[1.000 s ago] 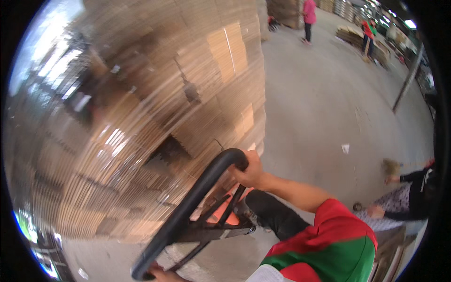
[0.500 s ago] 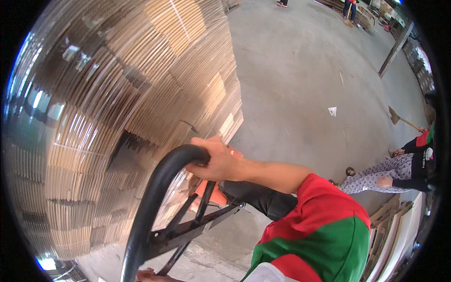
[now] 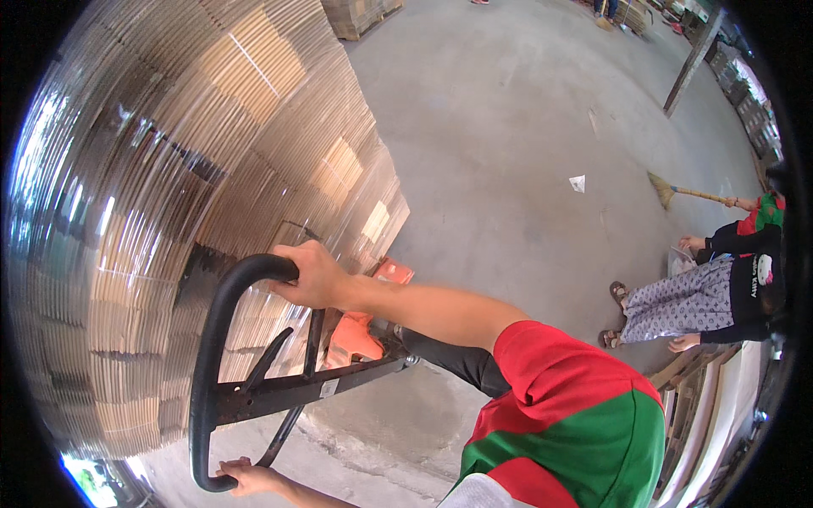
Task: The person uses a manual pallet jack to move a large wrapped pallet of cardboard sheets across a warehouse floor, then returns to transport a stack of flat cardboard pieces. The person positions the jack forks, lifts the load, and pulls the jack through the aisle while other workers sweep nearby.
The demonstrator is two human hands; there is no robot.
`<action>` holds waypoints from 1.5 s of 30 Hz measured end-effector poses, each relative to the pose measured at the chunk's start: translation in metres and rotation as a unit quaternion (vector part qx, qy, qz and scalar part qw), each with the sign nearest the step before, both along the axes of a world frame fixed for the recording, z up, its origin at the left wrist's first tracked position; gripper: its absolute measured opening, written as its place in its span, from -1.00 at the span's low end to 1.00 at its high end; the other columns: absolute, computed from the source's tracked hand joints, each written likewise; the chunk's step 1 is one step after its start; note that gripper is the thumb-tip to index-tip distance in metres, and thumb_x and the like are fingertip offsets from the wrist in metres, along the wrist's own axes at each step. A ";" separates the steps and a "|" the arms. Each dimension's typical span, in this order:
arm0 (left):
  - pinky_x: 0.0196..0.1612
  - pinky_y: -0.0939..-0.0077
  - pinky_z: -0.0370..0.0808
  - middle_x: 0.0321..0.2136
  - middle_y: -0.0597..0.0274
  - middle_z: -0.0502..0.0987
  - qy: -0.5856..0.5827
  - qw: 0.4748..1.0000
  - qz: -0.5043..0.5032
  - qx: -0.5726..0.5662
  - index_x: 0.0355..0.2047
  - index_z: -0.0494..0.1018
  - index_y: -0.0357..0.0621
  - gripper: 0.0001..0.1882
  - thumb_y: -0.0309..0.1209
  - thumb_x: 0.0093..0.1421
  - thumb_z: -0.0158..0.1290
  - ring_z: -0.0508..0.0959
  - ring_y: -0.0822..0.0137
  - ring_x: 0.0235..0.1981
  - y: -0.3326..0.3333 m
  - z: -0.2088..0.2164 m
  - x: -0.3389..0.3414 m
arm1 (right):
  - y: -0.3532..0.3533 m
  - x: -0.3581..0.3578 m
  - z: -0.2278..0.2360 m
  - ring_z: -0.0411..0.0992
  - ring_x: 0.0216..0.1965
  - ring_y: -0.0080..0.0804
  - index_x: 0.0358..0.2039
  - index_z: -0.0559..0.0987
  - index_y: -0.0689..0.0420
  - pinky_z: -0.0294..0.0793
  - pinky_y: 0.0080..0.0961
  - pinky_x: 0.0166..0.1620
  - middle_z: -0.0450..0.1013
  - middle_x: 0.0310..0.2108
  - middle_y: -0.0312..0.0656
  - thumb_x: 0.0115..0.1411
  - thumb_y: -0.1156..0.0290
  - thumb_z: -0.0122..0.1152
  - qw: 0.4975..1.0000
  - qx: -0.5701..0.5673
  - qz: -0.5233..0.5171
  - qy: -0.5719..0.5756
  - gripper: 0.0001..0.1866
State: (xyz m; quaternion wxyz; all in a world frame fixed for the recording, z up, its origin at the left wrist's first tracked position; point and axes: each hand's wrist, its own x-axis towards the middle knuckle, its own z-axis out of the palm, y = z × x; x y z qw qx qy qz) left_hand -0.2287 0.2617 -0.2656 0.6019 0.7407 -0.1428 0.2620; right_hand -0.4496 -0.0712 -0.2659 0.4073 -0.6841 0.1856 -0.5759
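My right hand (image 3: 309, 273) is wrapped around the upper end of a black looped handle (image 3: 203, 364), its bare arm stretching left from a red and green sleeve. At the lower end of the same loop, my left hand (image 3: 246, 477) closes on the bar. The handle belongs to a pallet jack, whose orange body (image 3: 352, 340) shows beneath my right forearm. A tall stack of flattened cardboard (image 3: 212, 161), wrapped in clear film, rises right beside the handle and fills the left of the view. The jack's forks are hidden.
At the right edge stands a person in patterned trousers (image 3: 682, 296). Behind them, someone in red and green holds a broom (image 3: 669, 191). A white scrap (image 3: 577, 184) lies on the concrete floor (image 3: 483, 118). Boards (image 3: 703, 415) lean at lower right; a post (image 3: 694, 63) stands farther off.
The handle and both my hands have shifted left in the view, and my left hand shows more fully. More of the orange body is visible. The broom has swung left.
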 end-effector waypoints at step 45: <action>-0.48 0.27 0.52 -0.59 0.12 0.54 0.034 0.999 0.018 0.010 -0.24 0.50 -0.24 -0.67 -0.17 0.26 0.11 0.53 0.19 -0.58 0.020 -0.042 0.000 | -0.003 -0.010 -0.008 0.39 -0.70 -0.14 -0.44 0.54 0.20 0.33 -0.32 -0.56 0.34 -0.71 -0.05 -0.03 0.53 0.35 0.999 -0.025 0.025 -0.035 -0.85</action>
